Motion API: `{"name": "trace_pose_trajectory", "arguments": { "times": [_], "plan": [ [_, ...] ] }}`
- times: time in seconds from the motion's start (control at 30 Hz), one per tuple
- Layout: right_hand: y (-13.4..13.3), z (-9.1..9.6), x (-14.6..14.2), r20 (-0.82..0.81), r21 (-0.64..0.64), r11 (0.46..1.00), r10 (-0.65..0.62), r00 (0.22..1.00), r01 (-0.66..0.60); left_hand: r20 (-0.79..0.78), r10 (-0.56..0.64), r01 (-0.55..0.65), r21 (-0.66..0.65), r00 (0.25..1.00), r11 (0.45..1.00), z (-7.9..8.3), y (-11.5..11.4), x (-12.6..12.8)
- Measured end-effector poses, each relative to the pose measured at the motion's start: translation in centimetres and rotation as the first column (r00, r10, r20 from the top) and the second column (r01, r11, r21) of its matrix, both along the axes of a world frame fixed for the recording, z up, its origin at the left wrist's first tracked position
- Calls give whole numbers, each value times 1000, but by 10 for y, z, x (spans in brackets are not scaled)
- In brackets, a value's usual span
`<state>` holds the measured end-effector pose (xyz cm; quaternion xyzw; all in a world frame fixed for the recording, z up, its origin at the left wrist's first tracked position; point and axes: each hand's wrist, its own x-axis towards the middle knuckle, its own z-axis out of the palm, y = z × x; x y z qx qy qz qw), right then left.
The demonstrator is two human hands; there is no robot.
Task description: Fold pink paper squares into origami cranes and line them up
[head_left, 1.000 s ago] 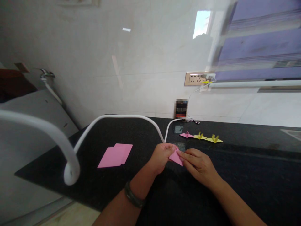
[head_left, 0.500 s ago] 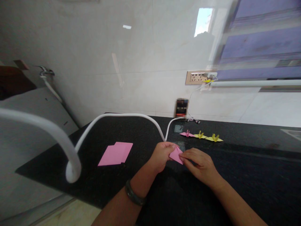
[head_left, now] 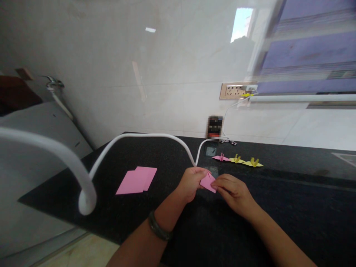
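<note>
Folding appears in hand: at lower centre of frame, fingers of left hand (head_left: 190,184) and right hand (head_left: 233,191) pinch the pink paper (head_left: 207,183) over the bench (head_left: 139,152); next move likely calls for careful edge alignment.

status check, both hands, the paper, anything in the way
Left hand gripping folded pink paper. Right hand touching its right edge. White gooseneck arm dips behind left hand, not crossing the paper.
</note>
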<state>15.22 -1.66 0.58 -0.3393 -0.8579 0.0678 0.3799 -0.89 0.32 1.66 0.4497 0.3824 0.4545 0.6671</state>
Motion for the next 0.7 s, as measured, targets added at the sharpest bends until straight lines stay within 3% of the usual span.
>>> {"name": "trace_pose_trajectory", "arguments": {
  "times": [0.3, 0.7],
  "plan": [
    [-4, -1, -6, -142, -79, 991, -122, 982, 112, -52, -2, 5, 53, 999, 999, -1, 0, -1],
    [-1, 1, -1, -43, 36, 998, -45, 998, 46, -106, 14, -5, 78, 994, 997, -3, 2, -1]
  ]
}}
